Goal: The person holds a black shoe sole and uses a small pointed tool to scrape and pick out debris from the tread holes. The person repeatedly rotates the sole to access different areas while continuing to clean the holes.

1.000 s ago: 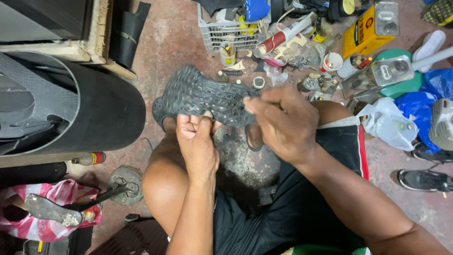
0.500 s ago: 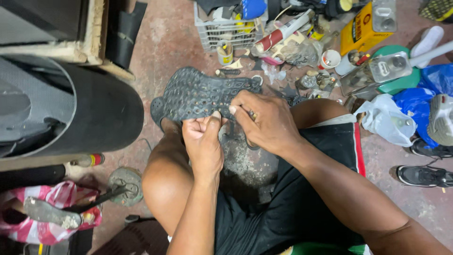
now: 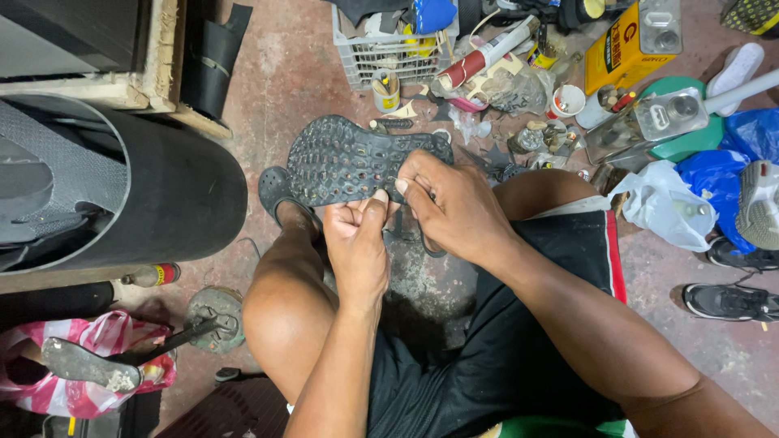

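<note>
Sole: black studded shoe sole [image 3: 349,158], centre of the frame, above the knees (tread side up).
Left hand [image 3: 357,243]: fingers pinched on the sole's lower edge.
Right hand [image 3: 454,207]: fingers clamped on the same edge, just beside.
Floor: white basket [image 3: 381,57], upper centre.

- Yellow rectangular tin can [image 3: 629,45] with red lettering and a grey cap — top right on the floor.
- White cartridge tube with a red label [image 3: 489,55], lying tilted beside the white plastic crate [image 3: 388,58].
- Small yellow-and-red labelled bottle [image 3: 152,275], lying at the foot of the black drum — left.
- Pink-and-white printed plastic bag [image 3: 97,381], bottom left.
</note>
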A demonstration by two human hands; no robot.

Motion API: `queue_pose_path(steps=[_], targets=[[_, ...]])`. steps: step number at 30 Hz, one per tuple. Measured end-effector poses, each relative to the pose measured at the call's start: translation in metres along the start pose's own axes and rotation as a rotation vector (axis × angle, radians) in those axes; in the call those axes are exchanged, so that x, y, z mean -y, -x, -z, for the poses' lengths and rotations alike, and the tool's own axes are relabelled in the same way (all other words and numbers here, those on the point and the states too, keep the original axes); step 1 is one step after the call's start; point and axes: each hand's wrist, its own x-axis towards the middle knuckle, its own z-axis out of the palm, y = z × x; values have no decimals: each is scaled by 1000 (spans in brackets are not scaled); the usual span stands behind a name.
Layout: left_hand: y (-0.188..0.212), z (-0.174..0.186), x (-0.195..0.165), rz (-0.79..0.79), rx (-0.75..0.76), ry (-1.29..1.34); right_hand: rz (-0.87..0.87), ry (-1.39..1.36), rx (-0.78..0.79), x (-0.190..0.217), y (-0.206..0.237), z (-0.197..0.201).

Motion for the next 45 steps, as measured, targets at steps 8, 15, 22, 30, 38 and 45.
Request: queue_pose_path(steps=[8,15,22,30,38,45], targets=[[1,-4,-7,23,32,45,-74,-121,34,-3,0,-1],[1,-1,-4,-11,42,-79,-84,-111,9,-9,-1,2],[3,-9,-15,25,40,-90,49,5,-53,-11,3,3],[-7,2,-2,77,24,24,213,-179,-63,-19,8,3],[-8,10,-12,56,-26,84,6,-66,31,-21,2,13],[-11,12,-20,32,8,113,-50,-33,174,-13,6,4]])
